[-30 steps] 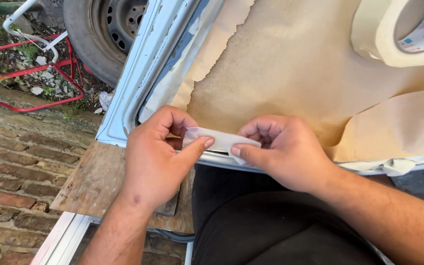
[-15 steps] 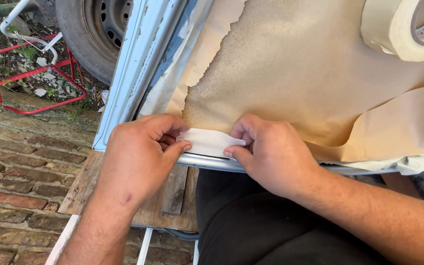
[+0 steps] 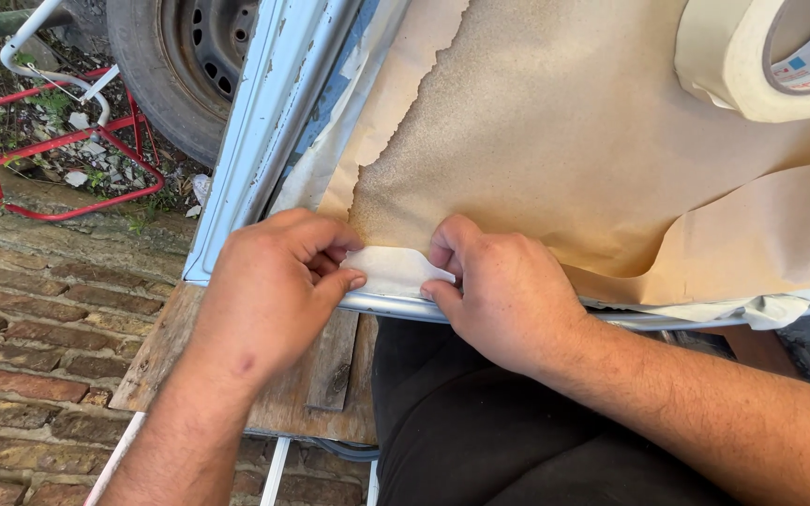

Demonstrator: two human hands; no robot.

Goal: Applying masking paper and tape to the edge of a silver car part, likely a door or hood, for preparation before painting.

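**A:** What do the hands have right now?

**B:** I see both on one short strip of pale tape (image 3: 394,272). My left hand (image 3: 269,290) is curled, its thumb and forefinger closed on the strip's left end. My right hand (image 3: 503,290) is bent too, its fingertips (image 3: 442,255) pinching and pressing the strip's right end.

**A:** And where does the strip sit?

**B:** It lies between the two hands, over the lower edge of the brown paper (image 3: 555,159) and just above the panel's pale metal rim (image 3: 396,307). Its middle bulges up a little; I can't tell how much of it is stuck down.

**A:** What lies around it?

**B:** The paper covers most of the light blue panel (image 3: 255,141); its left edge is torn and ragged. A second sheet (image 3: 761,234) overlaps it at the right. A tape roll (image 3: 752,61) rests on the paper at the top right, well apart from the hands. Under the left hand is a wooden board (image 3: 330,375), with brick paving (image 3: 30,337) beside it. A tyre (image 3: 180,66) and a red metal frame (image 3: 58,141) stand at the top left. Dark trousers (image 3: 480,431) fill the bottom centre.
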